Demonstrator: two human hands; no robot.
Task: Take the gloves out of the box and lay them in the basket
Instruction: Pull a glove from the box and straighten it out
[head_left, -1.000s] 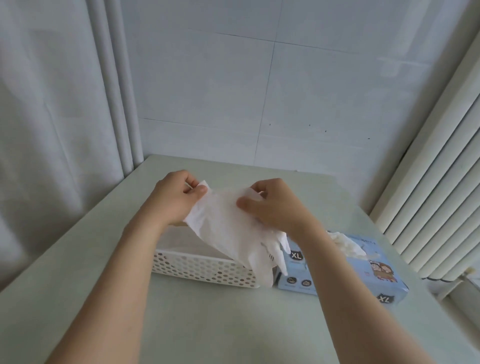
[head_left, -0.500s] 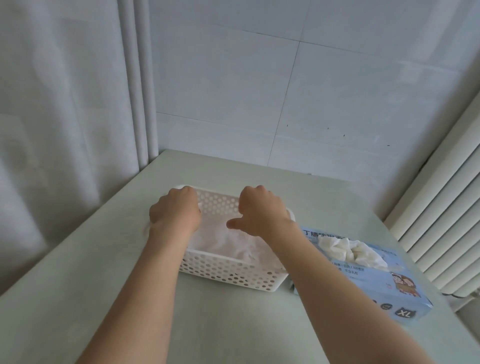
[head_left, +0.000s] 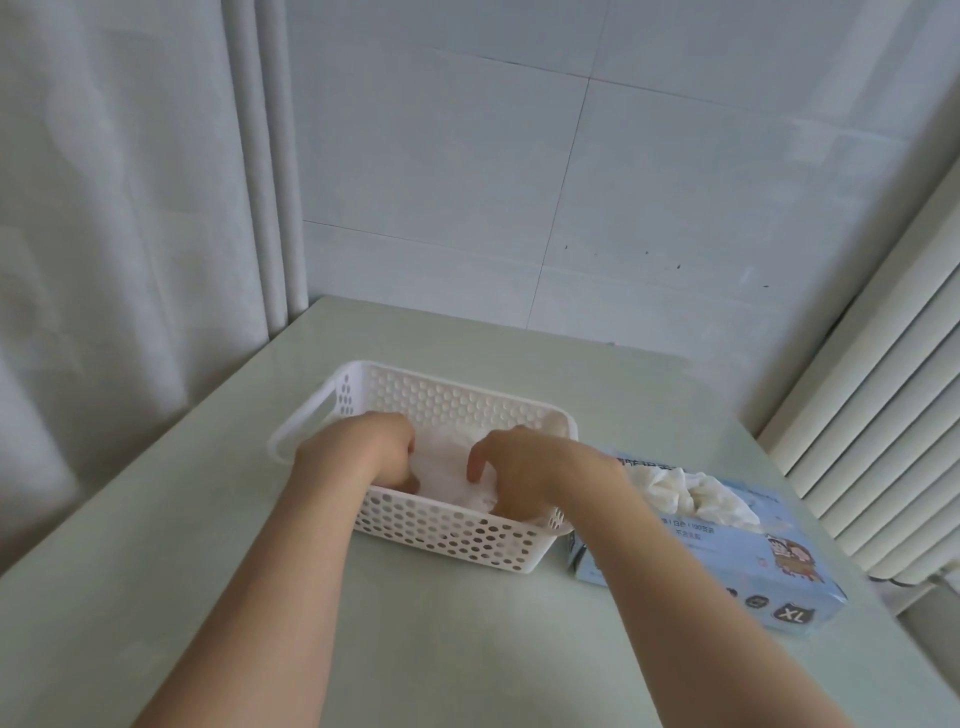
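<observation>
The left hand (head_left: 363, 447) and right hand (head_left: 519, 467) are down inside the basket (head_left: 441, 530), fingers curled onto the white glove (head_left: 447, 462) lying there; I cannot tell whether they pinch it. The remaining gloves (head_left: 691, 491) bulge from the blue box (head_left: 727, 566) just right of the basket, lying along the right forearm and nearer the right hand.

Left hand (head_left: 363, 452): bare, nothing worn on it.
Right hand (head_left: 519, 467): bare as well.
Left forearm (head_left: 291, 597): uncovered along its whole visible length.
Right forearm (head_left: 675, 597): likewise uncovered.
</observation>
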